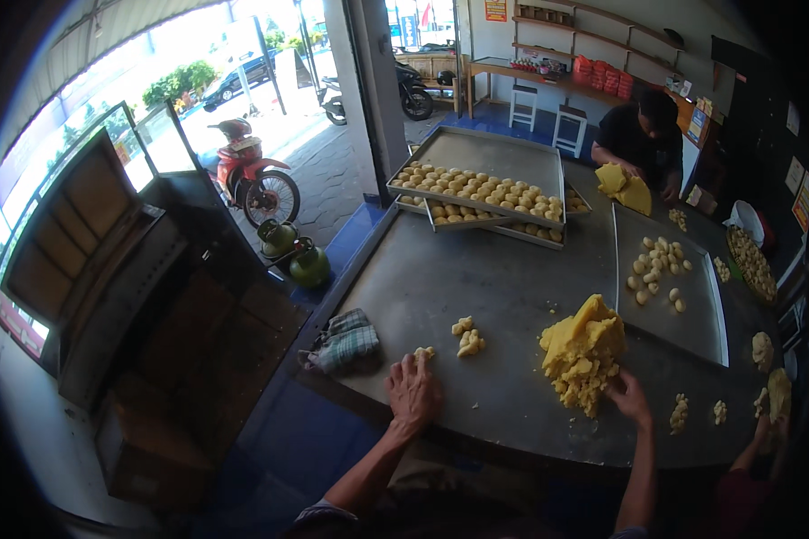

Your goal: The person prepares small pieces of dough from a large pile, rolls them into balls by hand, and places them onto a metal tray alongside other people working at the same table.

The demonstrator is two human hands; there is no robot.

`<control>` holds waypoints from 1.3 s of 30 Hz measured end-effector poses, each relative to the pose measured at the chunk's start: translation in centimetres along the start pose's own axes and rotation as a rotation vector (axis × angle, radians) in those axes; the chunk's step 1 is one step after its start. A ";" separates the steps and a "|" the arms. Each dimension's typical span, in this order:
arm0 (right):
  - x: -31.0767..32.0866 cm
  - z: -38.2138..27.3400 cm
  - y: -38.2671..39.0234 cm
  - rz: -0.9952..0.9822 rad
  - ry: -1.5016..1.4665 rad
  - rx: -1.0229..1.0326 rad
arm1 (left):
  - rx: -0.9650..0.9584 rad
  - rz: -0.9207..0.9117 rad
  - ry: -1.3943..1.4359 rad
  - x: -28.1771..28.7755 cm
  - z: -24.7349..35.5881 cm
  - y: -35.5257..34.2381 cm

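My left hand (413, 393) is at the near edge of the metal table (494, 296), its fingertips over a small piece of pale dough (425, 352) that peeks out beyond them. Just to the right lie more dough lumps (469, 340). A tall heap of crumbly yellow paste (586, 346) stands on the table's right half. At its lower right side, my right hand (630, 397) grips the paste, with the fingertips partly hidden. A checked cloth (347, 341) lies crumpled left of my left hand.
Stacked trays (476, 153) of round dough balls stand at the far side. Another tray (697, 316) holds loose balls at right. Across the table a person (638, 135) works by a yellow block (625, 187); another person's hand (768, 431) is at lower right. Green gas cylinders (310, 265) stand left.
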State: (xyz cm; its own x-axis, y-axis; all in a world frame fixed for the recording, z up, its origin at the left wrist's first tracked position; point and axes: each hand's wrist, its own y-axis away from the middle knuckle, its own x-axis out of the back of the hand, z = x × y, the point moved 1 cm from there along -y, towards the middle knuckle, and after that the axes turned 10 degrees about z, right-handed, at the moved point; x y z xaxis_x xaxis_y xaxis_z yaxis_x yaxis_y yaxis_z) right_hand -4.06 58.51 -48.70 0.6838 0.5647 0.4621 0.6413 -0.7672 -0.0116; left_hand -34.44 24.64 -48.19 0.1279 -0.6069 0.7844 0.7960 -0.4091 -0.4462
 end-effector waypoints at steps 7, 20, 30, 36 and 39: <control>-4.3 -3.8 3.5 0.447 0.519 0.115 | 0.156 -0.209 0.559 -1.6 -0.5 -4.3; -4.9 -3.1 8.7 0.719 0.413 0.252 | -0.023 -0.333 0.292 -2.4 0.2 -5.2; -4.7 -0.8 8.0 0.555 0.137 0.064 | 0.139 -0.484 0.799 -1.9 -0.9 -6.2; -5.4 -0.8 8.6 0.543 0.178 0.092 | 0.223 -0.467 0.492 -2.4 1.6 -7.0; -6.7 -1.6 8.5 0.692 0.284 0.247 | 0.190 -0.432 0.465 -2.6 1.3 -7.5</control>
State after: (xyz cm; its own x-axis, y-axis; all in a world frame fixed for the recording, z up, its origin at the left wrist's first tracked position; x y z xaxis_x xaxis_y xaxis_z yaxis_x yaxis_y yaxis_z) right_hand -3.76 47.71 -50.51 0.8624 -0.1415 0.4860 0.1837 -0.8072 -0.5610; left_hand -39.91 30.17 -46.32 -0.4611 -0.6635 0.5892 0.8142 -0.5803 -0.0164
